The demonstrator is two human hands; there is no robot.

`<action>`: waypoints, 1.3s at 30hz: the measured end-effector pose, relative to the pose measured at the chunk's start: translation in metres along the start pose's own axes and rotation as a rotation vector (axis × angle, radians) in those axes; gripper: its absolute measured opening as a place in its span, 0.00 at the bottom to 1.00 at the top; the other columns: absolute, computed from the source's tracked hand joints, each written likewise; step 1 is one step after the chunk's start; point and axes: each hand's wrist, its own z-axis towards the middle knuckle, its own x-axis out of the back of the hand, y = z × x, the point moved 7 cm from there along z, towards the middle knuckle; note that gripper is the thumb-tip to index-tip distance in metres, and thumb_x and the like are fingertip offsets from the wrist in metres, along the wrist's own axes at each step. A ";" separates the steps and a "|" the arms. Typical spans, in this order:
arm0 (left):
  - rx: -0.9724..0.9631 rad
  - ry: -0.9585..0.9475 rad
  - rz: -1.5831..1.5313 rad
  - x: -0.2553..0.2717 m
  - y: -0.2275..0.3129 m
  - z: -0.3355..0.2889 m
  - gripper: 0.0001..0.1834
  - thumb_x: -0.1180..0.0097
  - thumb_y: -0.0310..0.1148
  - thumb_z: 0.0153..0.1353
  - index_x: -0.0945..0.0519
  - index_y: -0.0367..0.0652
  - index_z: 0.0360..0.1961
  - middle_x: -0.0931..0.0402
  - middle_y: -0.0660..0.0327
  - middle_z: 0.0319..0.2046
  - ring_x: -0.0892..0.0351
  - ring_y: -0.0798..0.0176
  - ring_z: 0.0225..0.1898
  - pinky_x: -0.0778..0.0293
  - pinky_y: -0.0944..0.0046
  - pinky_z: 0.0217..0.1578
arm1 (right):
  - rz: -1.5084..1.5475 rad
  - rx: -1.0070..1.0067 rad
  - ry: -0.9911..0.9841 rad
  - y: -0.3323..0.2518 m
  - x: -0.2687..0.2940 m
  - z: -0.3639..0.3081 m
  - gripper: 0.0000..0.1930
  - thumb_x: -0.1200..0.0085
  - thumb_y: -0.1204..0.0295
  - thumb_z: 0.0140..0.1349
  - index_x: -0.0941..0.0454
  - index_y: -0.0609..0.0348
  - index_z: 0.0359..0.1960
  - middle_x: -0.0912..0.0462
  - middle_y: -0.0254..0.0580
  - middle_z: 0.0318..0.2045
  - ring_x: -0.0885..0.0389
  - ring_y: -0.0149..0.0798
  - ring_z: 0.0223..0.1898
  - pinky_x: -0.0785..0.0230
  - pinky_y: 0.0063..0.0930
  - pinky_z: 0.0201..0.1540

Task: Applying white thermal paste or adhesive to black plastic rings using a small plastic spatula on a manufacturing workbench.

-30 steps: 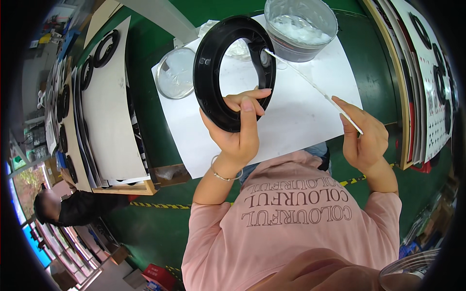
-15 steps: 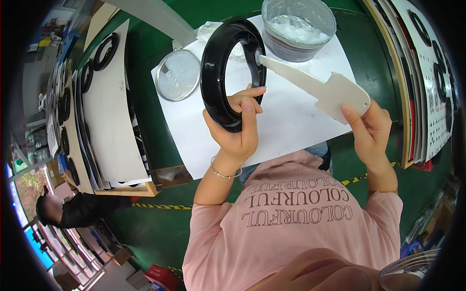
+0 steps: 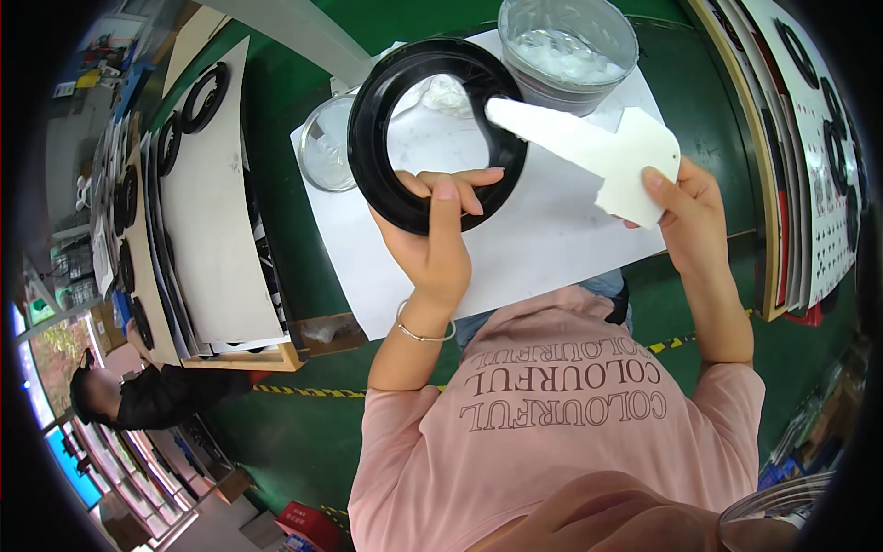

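My left hand [image 3: 440,202] is closed round the near rim of a glossy black ring [image 3: 368,152], its thumb and fingers wrapping over the edge. The ring is held up above the white sheet, its open face turned toward me. In my right hand [image 3: 685,202] is a flat white spatula [image 3: 612,156], pinched at its broad end between thumb and fingers. The spatula's narrow tip meets the ring's right inner side. Beyond, a clear tub [image 3: 570,69] holds a whitish paste. A round clear lid [image 3: 326,147] lies left of the ring, partly hidden by it.
White paper [image 3: 552,225] covers the green table. Crumpled white tissue [image 3: 444,95] shows through the ring. Racks of boards with black rings stand at left [image 3: 207,221] and right [image 3: 809,156]. A grey post [image 3: 303,37] rises at the far left. Another person [image 3: 156,396] is at the lower left.
The ring has turned from edge-on to face me more fully and shifted slightly left. My right hand has turned the spatula a little and moved slightly left, its tip still at the ring.
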 end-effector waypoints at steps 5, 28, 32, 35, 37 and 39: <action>0.250 0.190 -0.294 0.010 -0.009 0.001 0.05 0.60 0.24 0.58 0.42 0.42 0.28 0.35 0.60 0.15 0.24 0.55 0.26 0.29 0.58 0.35 | -0.321 0.524 0.405 -0.046 0.052 -0.005 0.09 0.58 0.76 0.59 0.29 0.67 0.39 0.23 0.45 0.36 0.23 0.35 0.34 0.31 0.22 0.34; 0.306 0.130 -0.327 0.004 -0.009 0.002 0.05 0.59 0.23 0.57 0.41 0.43 0.31 0.34 0.61 0.16 0.24 0.56 0.27 0.29 0.59 0.34 | -0.715 0.561 0.287 -0.090 0.062 -0.056 0.13 0.56 0.77 0.59 0.33 0.69 0.46 0.26 0.41 0.38 0.29 0.28 0.40 0.39 0.19 0.44; 0.221 0.049 -0.179 -0.001 0.001 0.000 0.06 0.59 0.21 0.57 0.43 0.41 0.31 0.34 0.60 0.17 0.24 0.58 0.26 0.28 0.62 0.32 | -0.751 0.501 0.090 -0.090 0.019 -0.038 0.13 0.54 0.77 0.58 0.32 0.71 0.43 0.26 0.38 0.34 0.29 0.27 0.37 0.39 0.17 0.42; 0.191 0.011 -0.119 -0.004 0.004 -0.002 0.07 0.60 0.20 0.57 0.43 0.41 0.32 0.34 0.60 0.19 0.24 0.60 0.25 0.28 0.62 0.32 | -1.019 0.711 0.042 -0.100 -0.001 -0.038 0.10 0.51 0.78 0.54 0.30 0.70 0.38 0.24 0.45 0.27 0.27 0.31 0.26 0.36 0.18 0.29; 0.179 -0.003 -0.109 -0.005 0.003 -0.002 0.07 0.60 0.19 0.57 0.43 0.41 0.32 0.34 0.59 0.20 0.25 0.62 0.25 0.28 0.62 0.33 | -1.078 0.781 0.012 -0.109 -0.015 -0.038 0.10 0.49 0.79 0.52 0.29 0.70 0.37 0.24 0.46 0.23 0.26 0.34 0.20 0.36 0.19 0.24; 0.168 -0.018 -0.100 -0.006 0.005 -0.002 0.07 0.60 0.19 0.57 0.43 0.40 0.32 0.34 0.59 0.22 0.26 0.63 0.24 0.27 0.61 0.33 | -1.184 0.848 -0.008 -0.111 -0.023 -0.041 0.11 0.49 0.79 0.51 0.29 0.69 0.37 0.24 0.47 0.23 0.25 0.35 0.20 0.36 0.20 0.24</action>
